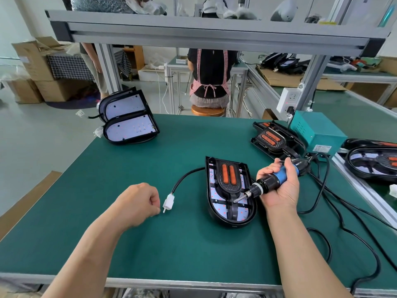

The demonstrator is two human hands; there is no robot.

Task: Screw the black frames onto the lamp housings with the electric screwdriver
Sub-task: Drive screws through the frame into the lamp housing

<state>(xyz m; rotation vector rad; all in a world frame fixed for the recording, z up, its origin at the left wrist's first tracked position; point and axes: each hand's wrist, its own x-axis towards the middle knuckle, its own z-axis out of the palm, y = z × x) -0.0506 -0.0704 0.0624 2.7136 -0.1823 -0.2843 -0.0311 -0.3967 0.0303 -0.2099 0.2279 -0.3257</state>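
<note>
Right hand point(281, 194) round electric screwdriver point(267, 184), bit down-left toward lamp housing point(232, 221)

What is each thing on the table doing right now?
Electric screwdriver: gripped by right hand, bit tip down at the frame.
Black frame: lying in the lamp housing.
Lamp housing: flat on the table.
White connector: unplugged, lying loose.
Left hand: fingers curled, nothing seen inside.

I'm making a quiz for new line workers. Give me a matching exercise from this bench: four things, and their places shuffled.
Things: 1 electric screwdriver; 2 white connector; 3 teal box; 4 stacked lamp housings.
Places: A far right of the mat; B in the right hand; C on the mat by the left hand; D mat's far left corner.
Pairs: 1-B, 2-C, 3-A, 4-D.
</note>
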